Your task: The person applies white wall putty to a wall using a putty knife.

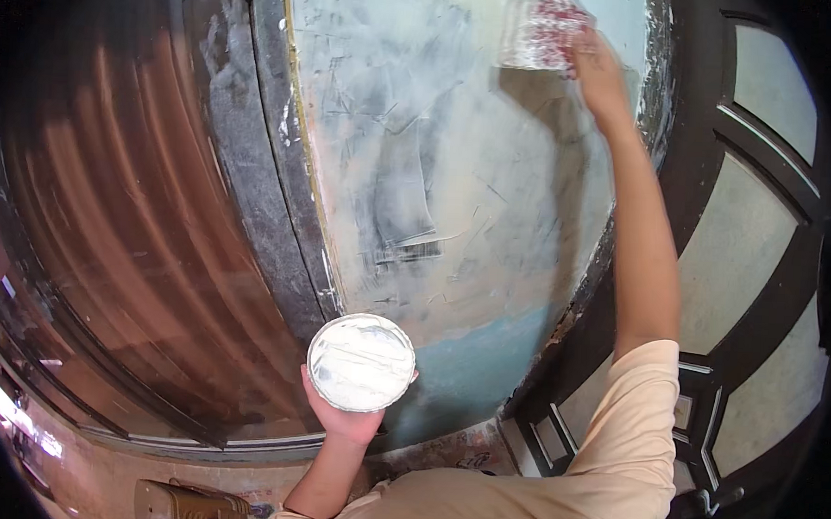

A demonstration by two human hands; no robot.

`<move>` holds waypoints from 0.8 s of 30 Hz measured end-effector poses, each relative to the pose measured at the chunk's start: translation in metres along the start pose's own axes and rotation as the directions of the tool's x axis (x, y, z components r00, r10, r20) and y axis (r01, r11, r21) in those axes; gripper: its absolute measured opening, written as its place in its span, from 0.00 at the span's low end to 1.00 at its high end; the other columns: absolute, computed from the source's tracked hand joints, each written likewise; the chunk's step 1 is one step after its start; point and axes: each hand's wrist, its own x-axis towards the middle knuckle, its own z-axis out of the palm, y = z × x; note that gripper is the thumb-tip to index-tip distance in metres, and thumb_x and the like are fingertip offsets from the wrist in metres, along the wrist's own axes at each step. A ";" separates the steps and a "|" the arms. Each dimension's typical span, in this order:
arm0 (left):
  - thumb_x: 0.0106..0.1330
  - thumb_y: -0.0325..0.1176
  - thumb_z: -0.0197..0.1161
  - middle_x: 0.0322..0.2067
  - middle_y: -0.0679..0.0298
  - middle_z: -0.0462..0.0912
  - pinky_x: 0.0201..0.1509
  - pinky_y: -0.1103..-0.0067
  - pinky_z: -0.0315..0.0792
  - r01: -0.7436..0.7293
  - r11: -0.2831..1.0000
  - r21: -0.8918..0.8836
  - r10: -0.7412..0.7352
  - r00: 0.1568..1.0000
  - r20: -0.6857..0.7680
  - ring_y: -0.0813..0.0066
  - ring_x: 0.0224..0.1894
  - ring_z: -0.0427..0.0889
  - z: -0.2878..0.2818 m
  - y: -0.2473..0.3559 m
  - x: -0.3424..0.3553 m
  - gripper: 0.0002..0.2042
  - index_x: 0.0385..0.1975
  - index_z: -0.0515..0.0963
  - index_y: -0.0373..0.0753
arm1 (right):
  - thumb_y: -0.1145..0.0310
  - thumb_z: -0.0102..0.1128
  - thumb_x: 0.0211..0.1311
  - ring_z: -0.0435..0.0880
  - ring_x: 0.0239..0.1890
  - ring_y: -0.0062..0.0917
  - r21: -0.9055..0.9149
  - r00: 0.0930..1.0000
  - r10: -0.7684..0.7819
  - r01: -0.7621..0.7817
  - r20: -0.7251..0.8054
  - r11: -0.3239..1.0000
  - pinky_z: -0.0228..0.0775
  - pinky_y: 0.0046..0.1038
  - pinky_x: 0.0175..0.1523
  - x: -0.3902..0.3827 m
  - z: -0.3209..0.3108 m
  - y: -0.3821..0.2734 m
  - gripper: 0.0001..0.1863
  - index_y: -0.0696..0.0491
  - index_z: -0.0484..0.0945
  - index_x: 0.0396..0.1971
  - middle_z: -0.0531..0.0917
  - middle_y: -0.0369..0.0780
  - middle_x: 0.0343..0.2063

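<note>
My left hand (344, 416) holds a round, shallow container of white paste (361, 362) from beneath, low in front of me. High at the upper right, my right hand (598, 74) grips a wide red scraper smeared with white (540, 28), against the patchy pale wall (420, 148). The scraper is slightly blurred, and a shadow falls on the wall below it. The wall carries white smears, grey patches and a pale blue lower band.
A brown curtain (121, 210) behind glass fills the left, beside a grey vertical post (246, 104). A dark-framed door with pale panels (749, 256) stands at the right. A brownish object (182, 507) sits on the floor (101, 459) at lower left.
</note>
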 end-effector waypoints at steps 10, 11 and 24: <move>0.68 0.67 0.45 0.74 0.58 0.59 0.65 0.27 0.53 0.061 0.998 0.023 -0.062 0.998 0.020 0.41 0.73 0.60 0.005 -0.028 0.005 0.39 0.74 0.60 0.51 | 0.49 0.51 0.73 0.85 0.42 0.49 -0.375 0.978 0.208 -0.185 0.022 0.909 0.75 0.44 0.47 -0.029 0.010 0.037 0.22 0.55 0.81 0.45 0.86 0.52 0.36; 0.69 0.66 0.45 0.74 0.56 0.59 0.64 0.26 0.52 0.046 0.999 -0.021 -0.046 0.999 0.011 0.40 0.72 0.60 0.004 -0.027 0.001 0.38 0.74 0.60 0.50 | 0.52 0.51 0.73 0.86 0.36 0.47 -0.385 0.934 0.357 -0.338 -0.024 0.859 0.75 0.42 0.44 -0.028 -0.015 0.041 0.21 0.56 0.81 0.45 0.86 0.49 0.29; 0.66 0.69 0.45 0.73 0.58 0.60 0.65 0.28 0.54 0.025 0.998 0.055 -0.020 0.997 -0.077 0.42 0.72 0.60 0.016 -0.093 0.011 0.40 0.73 0.60 0.50 | 0.63 0.56 0.76 0.81 0.36 0.13 0.226 0.946 0.323 -0.318 0.018 0.921 0.74 0.19 0.38 -0.085 -0.072 0.052 0.18 0.58 0.74 0.57 0.86 0.35 0.43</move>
